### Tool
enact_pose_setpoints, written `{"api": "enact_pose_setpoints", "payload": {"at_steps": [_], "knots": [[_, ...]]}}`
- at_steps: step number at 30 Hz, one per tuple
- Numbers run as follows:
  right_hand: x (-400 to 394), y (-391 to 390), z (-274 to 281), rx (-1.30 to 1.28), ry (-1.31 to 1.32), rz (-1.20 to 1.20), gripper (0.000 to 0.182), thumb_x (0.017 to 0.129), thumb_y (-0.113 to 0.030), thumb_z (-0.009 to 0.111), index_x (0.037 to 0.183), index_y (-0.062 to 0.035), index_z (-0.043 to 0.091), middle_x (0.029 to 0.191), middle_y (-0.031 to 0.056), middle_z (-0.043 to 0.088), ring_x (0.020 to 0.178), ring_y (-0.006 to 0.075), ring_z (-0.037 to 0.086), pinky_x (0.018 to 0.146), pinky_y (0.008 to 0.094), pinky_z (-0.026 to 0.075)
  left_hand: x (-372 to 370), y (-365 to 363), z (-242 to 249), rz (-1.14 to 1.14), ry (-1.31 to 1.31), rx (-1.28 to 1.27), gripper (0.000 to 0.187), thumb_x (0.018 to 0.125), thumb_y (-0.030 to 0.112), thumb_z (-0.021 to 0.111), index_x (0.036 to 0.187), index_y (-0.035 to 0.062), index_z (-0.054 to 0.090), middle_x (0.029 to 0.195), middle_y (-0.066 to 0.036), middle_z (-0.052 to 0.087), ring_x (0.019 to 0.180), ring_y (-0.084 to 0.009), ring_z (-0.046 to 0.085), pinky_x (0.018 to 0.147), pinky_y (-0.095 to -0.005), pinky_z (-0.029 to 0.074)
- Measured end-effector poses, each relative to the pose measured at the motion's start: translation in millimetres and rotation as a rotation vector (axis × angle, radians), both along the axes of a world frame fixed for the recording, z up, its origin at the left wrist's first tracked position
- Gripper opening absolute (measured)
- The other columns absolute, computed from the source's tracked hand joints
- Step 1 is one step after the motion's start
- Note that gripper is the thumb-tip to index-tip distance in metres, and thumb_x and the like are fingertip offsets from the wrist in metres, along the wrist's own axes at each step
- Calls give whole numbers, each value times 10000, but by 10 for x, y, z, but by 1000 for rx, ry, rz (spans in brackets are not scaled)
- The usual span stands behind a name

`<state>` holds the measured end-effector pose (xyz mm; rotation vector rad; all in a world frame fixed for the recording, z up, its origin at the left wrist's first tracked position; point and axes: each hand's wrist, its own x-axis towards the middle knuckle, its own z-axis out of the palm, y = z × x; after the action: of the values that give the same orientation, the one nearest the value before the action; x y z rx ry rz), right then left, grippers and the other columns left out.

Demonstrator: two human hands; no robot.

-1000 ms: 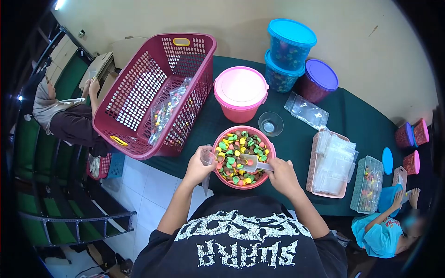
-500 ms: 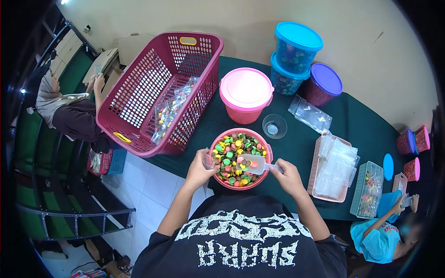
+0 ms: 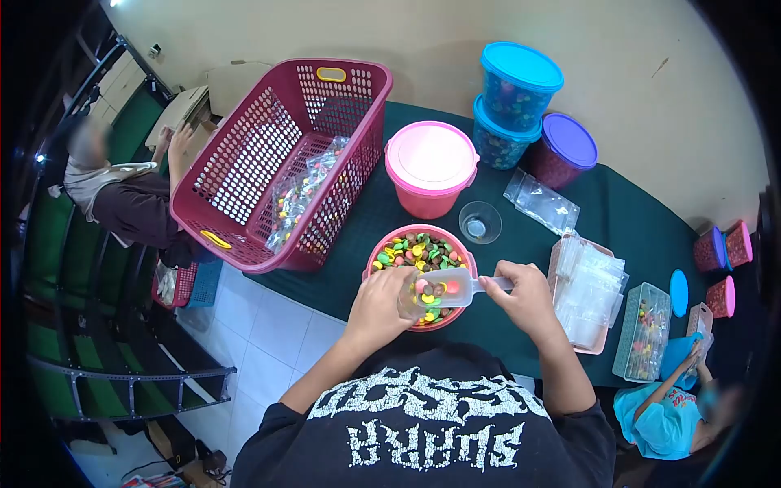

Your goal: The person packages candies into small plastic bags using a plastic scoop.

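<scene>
A red tub (image 3: pixel 376 254) filled with colourful round candies (image 3: pixel 417 246) stands in front of me on the table. My right hand (image 3: pixel 521 297) grips the handle of a translucent scoop (image 3: pixel 460 289), which carries several candies over the tub. The scoop's front edge points left, right at the mouth of a small clear cup (image 3: pixel 409 299). Wrapped round that cup is my left hand (image 3: pixel 381 305), which partly hides it. Both hands are over the near half of the tub.
A maroon basket (image 3: pixel 232 154) with filled bags stands left. Behind the tub are a pink lidded bucket (image 3: pixel 431 159) and a clear bowl (image 3: pixel 480 222). Plastic bags fill a pink tray (image 3: pixel 602 342) at right. Blue-lidded tubs (image 3: pixel 521 77) stand behind. Two people sit either side.
My left hand has moved right with the cup, to the scoop's front edge. The scoop, lifted with candies in it, is now closer to the cup.
</scene>
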<state>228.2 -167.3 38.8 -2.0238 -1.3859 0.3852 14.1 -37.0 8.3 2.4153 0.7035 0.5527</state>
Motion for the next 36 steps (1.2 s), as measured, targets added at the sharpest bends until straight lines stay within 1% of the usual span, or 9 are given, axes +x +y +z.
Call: {"api": "enact_pose_setpoints", "payload": {"at_steps": [7,13,16,20,22,24,25,30,36], "knots": [[-83,-6,300,147,-246,57,295,738,-277,725,640,-68,541,555,76,537,510,238,469,657,347,320,13,-37,-6,-24,-9,-17,638,623,159,784,1189,43,512,1122,-133,585,1048,-314,567,933,-414,431],[-142,98,823,351,-651,281,266,688,-293,766,733,-129,561,670,-9,500,660,169,484,699,371,312,-13,-5,164,-55,-87,-429,658,657,138,792,1223,24,476,1134,-123,573,1052,-241,586,934,-356,455],[-237,180,1022,403,-683,403,282,676,-301,763,744,-135,546,705,-15,471,708,164,478,704,381,312,-31,40,230,-127,-213,-608,649,684,126,796,1233,25,466,1113,-101,573,1042,-192,578,897,-321,472],[-286,187,1226,449,-728,392,293,669,-292,762,733,-123,531,682,-12,460,682,175,470,706,381,313,-99,151,128,-180,-403,-714,617,699,59,777,1229,19,465,1032,-79,589,1005,-157,584,874,-309,476],[-222,134,1243,401,-694,256,290,674,-274,758,735,-111,526,666,-9,443,670,184,466,708,380,314,-171,205,124,-173,-515,-792,598,700,28,766,1219,15,470,1001,-74,595,983,-148,591,862,-304,478],[-188,182,1020,361,-672,205,271,694,-255,753,741,-98,538,661,2,469,662,201,481,707,378,319,-249,270,194,21,-548,-661,607,702,-49,732,1229,40,445,1012,-51,575,961,-124,575,874,-285,455],[-170,239,797,312,-618,138,269,696,-246,752,714,-92,532,662,20,494,646,219,484,699,375,314,-298,356,90,76,-538,-473,592,701,-69,721,1219,40,456,989,-44,578,937,-120,575,851,-274,457],[-38,391,-264,121,-552,-2,246,750,-240,724,715,-79,541,686,51,555,651,238,526,691,372,317,-462,598,-15,211,-450,-428,541,703,-33,730,1186,32,495,950,-29,569,870,-107,546,768,-246,461],[-202,416,-819,117,-413,-179,218,812,-267,680,786,-79,573,732,54,580,696,232,552,718,379,324,-445,780,-231,162,-262,-524,567,699,38,763,1201,42,497,940,-31,562,878,-118,545,771,-256,468]]}}
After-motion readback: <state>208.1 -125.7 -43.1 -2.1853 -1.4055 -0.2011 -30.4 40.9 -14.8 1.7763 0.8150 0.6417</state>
